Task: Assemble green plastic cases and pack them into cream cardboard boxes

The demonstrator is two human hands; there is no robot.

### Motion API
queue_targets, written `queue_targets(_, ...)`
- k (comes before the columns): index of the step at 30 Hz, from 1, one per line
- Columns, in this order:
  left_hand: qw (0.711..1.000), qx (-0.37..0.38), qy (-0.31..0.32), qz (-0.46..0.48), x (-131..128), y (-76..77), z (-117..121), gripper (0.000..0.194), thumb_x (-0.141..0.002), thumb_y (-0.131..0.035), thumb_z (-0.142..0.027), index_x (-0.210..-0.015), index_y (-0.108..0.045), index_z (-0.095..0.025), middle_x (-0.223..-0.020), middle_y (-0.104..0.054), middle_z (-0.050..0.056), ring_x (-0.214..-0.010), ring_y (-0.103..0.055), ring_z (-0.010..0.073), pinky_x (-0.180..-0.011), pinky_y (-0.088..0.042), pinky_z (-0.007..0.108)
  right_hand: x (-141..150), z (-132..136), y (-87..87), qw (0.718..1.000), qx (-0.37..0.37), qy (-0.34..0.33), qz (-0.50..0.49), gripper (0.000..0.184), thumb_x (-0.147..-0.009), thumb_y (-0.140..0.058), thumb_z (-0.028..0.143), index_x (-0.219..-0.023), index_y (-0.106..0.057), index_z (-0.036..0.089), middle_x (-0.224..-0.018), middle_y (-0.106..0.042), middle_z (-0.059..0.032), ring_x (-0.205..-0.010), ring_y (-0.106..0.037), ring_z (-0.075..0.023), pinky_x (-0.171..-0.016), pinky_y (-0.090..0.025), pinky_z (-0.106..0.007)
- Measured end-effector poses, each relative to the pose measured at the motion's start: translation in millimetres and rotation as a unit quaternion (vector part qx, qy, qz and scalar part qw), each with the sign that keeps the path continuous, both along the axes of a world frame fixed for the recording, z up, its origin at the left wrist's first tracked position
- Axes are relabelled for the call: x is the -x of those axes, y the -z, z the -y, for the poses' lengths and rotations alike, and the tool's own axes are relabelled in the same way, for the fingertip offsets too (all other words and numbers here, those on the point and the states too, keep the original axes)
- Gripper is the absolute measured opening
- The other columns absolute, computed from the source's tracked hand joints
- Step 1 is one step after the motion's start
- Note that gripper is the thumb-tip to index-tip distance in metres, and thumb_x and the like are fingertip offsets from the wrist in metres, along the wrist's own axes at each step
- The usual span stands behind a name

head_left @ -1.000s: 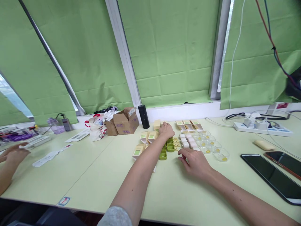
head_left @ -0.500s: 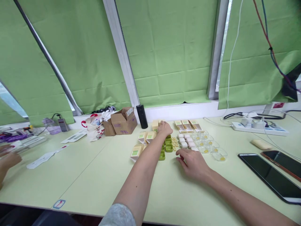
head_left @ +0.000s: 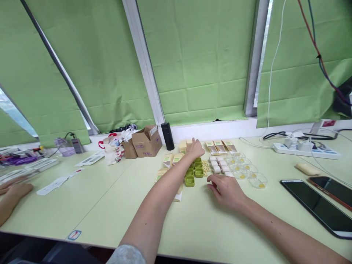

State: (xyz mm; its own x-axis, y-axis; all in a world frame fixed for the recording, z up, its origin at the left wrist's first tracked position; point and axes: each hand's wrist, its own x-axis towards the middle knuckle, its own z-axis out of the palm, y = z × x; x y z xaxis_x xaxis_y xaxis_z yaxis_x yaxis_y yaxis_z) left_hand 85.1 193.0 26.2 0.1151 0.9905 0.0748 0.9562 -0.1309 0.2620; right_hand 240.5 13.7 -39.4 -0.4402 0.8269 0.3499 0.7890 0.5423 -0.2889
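My left hand [head_left: 196, 148] is stretched over the far row, beside small tan boxes [head_left: 183, 146]. Its fingers look apart, and I make out nothing in them; contact with a box is unclear. Under that wrist are several green square trays [head_left: 199, 172]. Left of my forearm stand cream cartons with green labels [head_left: 167, 160]. Close to the near end of the white and pinkish blocks [head_left: 216, 169], my right hand [head_left: 227, 189] rests low, fingers loosely bent, thumb apart, holding nothing visible. Small yellow pieces [head_left: 205, 165] lie between trays and blocks.
Clear plastic shells with yellow spots [head_left: 258, 180] lie right of the blocks, flat open cartons [head_left: 219, 147] behind. A black cylinder [head_left: 167, 136] and a cardboard box [head_left: 147, 142] stand at the back. Phones [head_left: 316, 207] and a power strip [head_left: 306, 149] are rightward; another person's hands [head_left: 16, 189] are left.
My left hand has shifted slightly right and its fingers have lifted and spread. A carton piece now shows beside my left forearm, near the front. My right hand stays nearly still.
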Motion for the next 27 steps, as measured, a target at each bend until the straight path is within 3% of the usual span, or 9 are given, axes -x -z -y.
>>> queue_targets(5, 0.993, -0.102, 0.047, 0.025, 25, -27.9, 47, 0.056, -0.101, -0.047, -0.027, -0.157, -0.048, -0.020, -0.163, -0.053, 0.014, -0.141, -0.060, 0.0311, -0.115, -0.049, 0.043, 2, -1, 2.5, 1.000, 0.007, 0.000, -0.001, 0.016, -0.100, -0.053, 0.022, -0.104, -0.069, 0.022, -0.099, -0.080, -0.0057, -0.084, -0.073, -0.0219, -0.066, -0.037, -0.031)
queue_targets(9, 0.985, -0.159, 0.061, 0.039, 51, -35.6, 91, 0.045, -0.104, -0.045, -0.025, -0.146, -0.060, -0.025, -0.139, -0.073, 0.008, -0.126, -0.069, 0.0273, -0.109, -0.052, 0.041, 4, 0, 2.5, 1.000, 0.017, 0.000, 0.001, 0.016, -0.100, -0.054, 0.021, -0.104, -0.069, 0.023, -0.099, -0.080, -0.0051, -0.083, -0.073, -0.0211, -0.067, -0.038, -0.031)
queue_targets(11, 0.975, -0.202, 0.072, 0.057, 61, -33.1, 112, 0.037, -0.101, -0.050, -0.022, -0.133, -0.069, -0.024, -0.127, -0.079, 0.006, -0.115, -0.074, 0.0260, -0.103, -0.055, 0.039, 6, 1, 1.2, 1.000, 0.020, 0.003, 0.001, 0.016, -0.099, -0.055, 0.020, -0.104, -0.070, 0.022, -0.097, -0.081, -0.0047, -0.082, -0.073, -0.0208, -0.067, -0.037, -0.031)
queue_targets(17, 0.972, -0.211, 0.101, -0.006, 79, -9.0, 158, 0.021, -0.096, -0.057, -0.016, -0.102, -0.075, -0.022, -0.099, -0.081, 0.006, -0.098, -0.073, 0.0269, -0.094, -0.052, 0.041, 8, 3, 0.3, 0.999, 0.035, 0.002, 0.007, 0.016, -0.098, -0.056, 0.021, -0.102, -0.071, 0.023, -0.095, -0.081, -0.0043, -0.080, -0.072, -0.0212, -0.065, -0.034, -0.031)
queue_targets(22, 0.977, -0.155, 0.131, -0.067, 88, 9.9, 170, 0.012, -0.093, -0.066, -0.020, -0.087, -0.076, -0.020, -0.089, -0.079, 0.008, -0.096, -0.070, 0.0291, -0.093, -0.049, 0.042, 8, 3, 1.4, 0.999, 0.051, -0.005, 0.018, 0.015, -0.098, -0.059, 0.025, -0.103, -0.072, 0.023, -0.094, -0.080, -0.0040, -0.078, -0.071, -0.0212, -0.065, -0.032, -0.031)
queue_targets(27, 0.975, -0.111, 0.150, -0.123, 89, 14.0, 175, 0.013, -0.090, -0.071, -0.026, -0.078, -0.075, -0.021, -0.082, -0.077, 0.009, -0.093, -0.070, 0.0298, -0.088, -0.048, 0.042, 7, 2, 1.4, 0.997, 0.067, -0.021, 0.021, 0.012, -0.096, -0.062, 0.027, -0.097, -0.073, 0.022, -0.094, -0.080, -0.0033, -0.079, -0.070, -0.0205, -0.064, -0.031, -0.030)
